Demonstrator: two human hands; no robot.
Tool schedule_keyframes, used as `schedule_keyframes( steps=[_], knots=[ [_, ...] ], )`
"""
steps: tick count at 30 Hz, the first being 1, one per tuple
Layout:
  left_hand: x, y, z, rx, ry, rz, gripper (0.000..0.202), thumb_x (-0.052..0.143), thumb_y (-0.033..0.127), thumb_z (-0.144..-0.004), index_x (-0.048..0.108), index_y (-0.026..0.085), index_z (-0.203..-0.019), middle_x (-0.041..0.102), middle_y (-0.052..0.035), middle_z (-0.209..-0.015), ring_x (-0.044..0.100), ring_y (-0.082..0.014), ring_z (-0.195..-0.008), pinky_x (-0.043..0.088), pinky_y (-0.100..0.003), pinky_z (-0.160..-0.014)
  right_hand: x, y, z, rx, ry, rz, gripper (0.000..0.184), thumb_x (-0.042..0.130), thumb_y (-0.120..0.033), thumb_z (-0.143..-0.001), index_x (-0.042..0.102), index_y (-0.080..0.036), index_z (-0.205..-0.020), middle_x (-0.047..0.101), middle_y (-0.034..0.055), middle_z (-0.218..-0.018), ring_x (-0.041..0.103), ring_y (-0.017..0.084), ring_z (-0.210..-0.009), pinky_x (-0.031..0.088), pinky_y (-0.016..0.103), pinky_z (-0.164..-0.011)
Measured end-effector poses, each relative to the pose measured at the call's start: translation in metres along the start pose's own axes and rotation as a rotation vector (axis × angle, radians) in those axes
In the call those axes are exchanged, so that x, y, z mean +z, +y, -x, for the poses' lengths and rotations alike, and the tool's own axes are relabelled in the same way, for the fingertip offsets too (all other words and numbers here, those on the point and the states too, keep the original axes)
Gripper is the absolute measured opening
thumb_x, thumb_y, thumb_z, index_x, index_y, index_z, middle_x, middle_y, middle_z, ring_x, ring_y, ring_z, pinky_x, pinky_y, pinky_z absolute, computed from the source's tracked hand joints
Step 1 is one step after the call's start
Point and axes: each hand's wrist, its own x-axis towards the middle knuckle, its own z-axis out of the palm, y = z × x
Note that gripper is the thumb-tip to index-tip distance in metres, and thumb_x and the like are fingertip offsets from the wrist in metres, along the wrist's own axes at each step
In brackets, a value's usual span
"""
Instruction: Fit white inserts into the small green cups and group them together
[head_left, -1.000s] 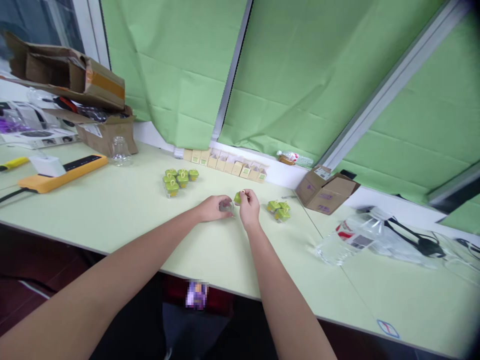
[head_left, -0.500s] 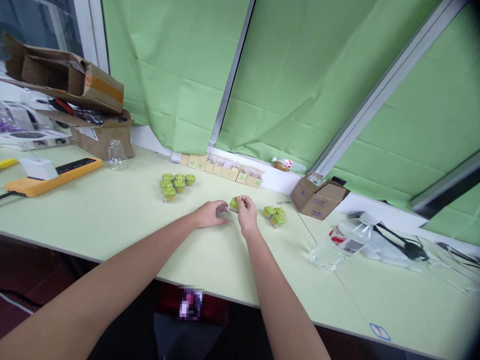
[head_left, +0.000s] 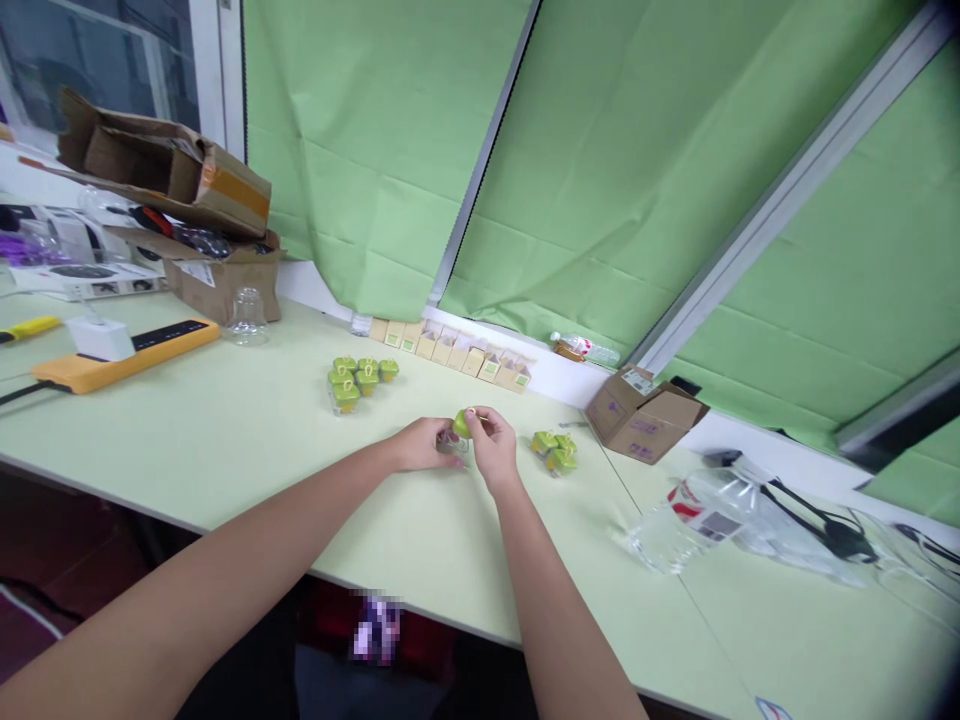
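My left hand (head_left: 418, 444) is curled around a small clear plastic cup (head_left: 452, 444) low over the table. Between thumb and fingers, my right hand (head_left: 495, 455) pinches a green lid (head_left: 461, 425) just above the cup's mouth; whether the two touch is hard to tell. Left of my hands stands a cluster of several small clear cups with green lids and pale loops (head_left: 345, 392). A smaller group of green-lidded cups (head_left: 561, 461) sits to the right of my right hand.
Small cardboard boxes (head_left: 444, 350) line the back wall. On the right are a brown carton (head_left: 626, 420) and a large clear bottle (head_left: 694, 520) lying on its side. An orange power strip (head_left: 165, 345), a clear jar (head_left: 247, 318) and stacked cartons (head_left: 225, 285) occupy the left.
My right hand has brought the green lid left, from beside the clear cup to over its mouth. The camera view has shifted slightly, so the scene sits lower and further right.
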Motion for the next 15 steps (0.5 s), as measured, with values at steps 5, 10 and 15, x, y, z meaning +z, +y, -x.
schedule_keyframes(
  steps=[5,10,15],
  knots=[
    [-0.0020,0.0045,0.0012,-0.006,0.004,0.018,0.049,0.081,0.043,-0.062,0.064,0.017,-0.101,0.068,-0.0063,-0.099,0.061,-0.0198,-0.085,0.046,-0.029,-0.072,-0.0026,0.0000,-0.0010,-0.016,-0.011,0.039,0.029,0.065,-0.046,-0.079,0.069,-0.018,-0.085,0.069,0.0045,-0.085,0.062,0.018,-0.080,0.051,0.031,-0.074],
    [-0.0036,0.0046,0.0015,0.010,0.019,-0.031,0.043,0.079,0.044,-0.063,0.062,0.018,-0.091,0.063,-0.0022,-0.086,0.057,-0.0174,-0.076,0.043,-0.028,-0.067,-0.0065,0.0028,-0.0028,0.004,-0.056,0.085,0.029,0.065,-0.048,-0.080,0.069,-0.019,-0.083,0.069,0.0034,-0.082,0.062,0.018,-0.077,0.050,0.031,-0.074],
    [-0.0038,0.0025,0.0010,0.010,0.027,-0.035,0.044,0.080,0.046,-0.061,0.062,0.017,-0.088,0.058,-0.0006,-0.079,0.052,-0.0158,-0.070,0.040,-0.027,-0.062,-0.0048,0.0048,-0.0020,0.022,-0.110,0.080,0.029,0.066,-0.047,-0.079,0.069,-0.019,-0.084,0.070,0.0036,-0.082,0.063,0.019,-0.077,0.050,0.031,-0.074]
  ],
)
